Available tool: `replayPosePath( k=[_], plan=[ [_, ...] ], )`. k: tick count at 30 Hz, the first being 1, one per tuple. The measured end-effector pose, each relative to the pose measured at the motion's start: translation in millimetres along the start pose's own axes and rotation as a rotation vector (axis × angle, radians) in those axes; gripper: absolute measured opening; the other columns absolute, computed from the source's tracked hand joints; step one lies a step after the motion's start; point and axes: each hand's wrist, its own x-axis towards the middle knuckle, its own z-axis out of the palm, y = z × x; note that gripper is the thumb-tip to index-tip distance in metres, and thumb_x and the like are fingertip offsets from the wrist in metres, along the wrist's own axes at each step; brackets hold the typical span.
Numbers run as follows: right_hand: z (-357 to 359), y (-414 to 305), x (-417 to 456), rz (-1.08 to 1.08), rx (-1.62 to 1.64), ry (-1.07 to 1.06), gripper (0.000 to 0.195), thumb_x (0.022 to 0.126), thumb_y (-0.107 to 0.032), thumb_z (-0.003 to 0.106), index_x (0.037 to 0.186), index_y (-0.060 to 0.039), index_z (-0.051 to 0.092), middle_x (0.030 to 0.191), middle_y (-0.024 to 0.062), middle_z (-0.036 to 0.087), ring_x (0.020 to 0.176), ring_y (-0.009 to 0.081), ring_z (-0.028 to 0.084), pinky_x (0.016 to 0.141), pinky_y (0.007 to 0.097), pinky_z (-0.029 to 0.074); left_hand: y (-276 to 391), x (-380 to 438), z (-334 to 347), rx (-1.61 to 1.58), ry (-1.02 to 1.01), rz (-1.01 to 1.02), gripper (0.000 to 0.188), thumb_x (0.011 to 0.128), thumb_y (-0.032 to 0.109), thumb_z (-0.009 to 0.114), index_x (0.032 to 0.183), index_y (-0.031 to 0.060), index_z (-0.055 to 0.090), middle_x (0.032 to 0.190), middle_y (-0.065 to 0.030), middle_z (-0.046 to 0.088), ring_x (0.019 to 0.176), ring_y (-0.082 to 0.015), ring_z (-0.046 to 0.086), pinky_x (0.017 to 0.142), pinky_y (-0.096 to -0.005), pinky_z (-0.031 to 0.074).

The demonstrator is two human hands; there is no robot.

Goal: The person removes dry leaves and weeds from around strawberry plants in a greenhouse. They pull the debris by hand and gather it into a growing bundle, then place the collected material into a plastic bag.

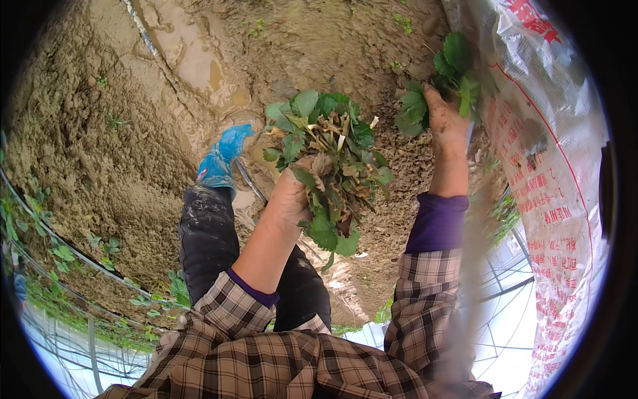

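Note:
My left hand point(304, 187) is closed around a bunch of leafy plants point(326, 144), strawberry plants by their toothed leaves, with green leaves mixed with brown, withered ones. To the right, my muddy right hand point(445, 112) is at a smaller leafy plant point(456, 57); green leaves show on both sides of its fingers, most of which are hidden. Close beside that hand, on its right, hangs a white woven plastic sack point(553, 174) with red print.
Muddy soil point(139, 199) lies below, with a wet puddle point(199, 65) and a thin hose point(144, 35) at upper left. A blue boot point(224, 154) stands in the mud. More green plants point(62, 252) grow along a curved pipe at lower left.

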Motion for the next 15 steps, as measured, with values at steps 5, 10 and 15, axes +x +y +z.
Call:
replayPosePath(
  k=[5, 10, 15],
  plan=[
    [-21, 6, 11, -0.126, -0.597, -0.219, 0.048, 0.074, -0.035, 0.053, 0.105, 0.0017, 0.055, 0.111, 0.0241, 0.056, 0.107, 0.037, 0.05, 0.095, 0.0364, 0.036, 2, 2, -12, 0.018, -0.038, -0.022, 0.04, 0.085, 0.036, 0.053, 0.111, 0.0049, 0.056, 0.102, -0.0102, 0.062, 0.087, -0.0243, 0.062, 0.075, -0.0397, 0.053],
    [-21, 0, 13, -0.098, -0.685, -0.24, 0.04, 0.079, -0.034, 0.047, 0.1, -0.001, 0.055, 0.111, 0.0231, 0.055, 0.105, 0.0368, 0.05, 0.091, 0.0374, 0.039, 3, 8, -23, -0.031, -0.045, -0.07, 0.041, 0.087, 0.036, 0.049, 0.109, 0.0023, 0.056, 0.1, -0.0113, 0.062, 0.085, -0.024, 0.062, 0.074, -0.039, 0.053],
    [-9, -6, -5, -0.203, -0.128, 0.01, 0.044, 0.087, -0.036, 0.047, 0.114, -0.0018, 0.053, 0.122, 0.0195, 0.052, 0.11, 0.035, 0.048, 0.093, 0.0361, 0.037, 4, 9, -27, -0.035, -0.075, -0.097, 0.042, 0.088, 0.036, 0.046, 0.109, 0.0008, 0.055, 0.1, -0.0121, 0.062, 0.086, -0.0244, 0.062, 0.075, -0.0399, 0.053]
  ],
)
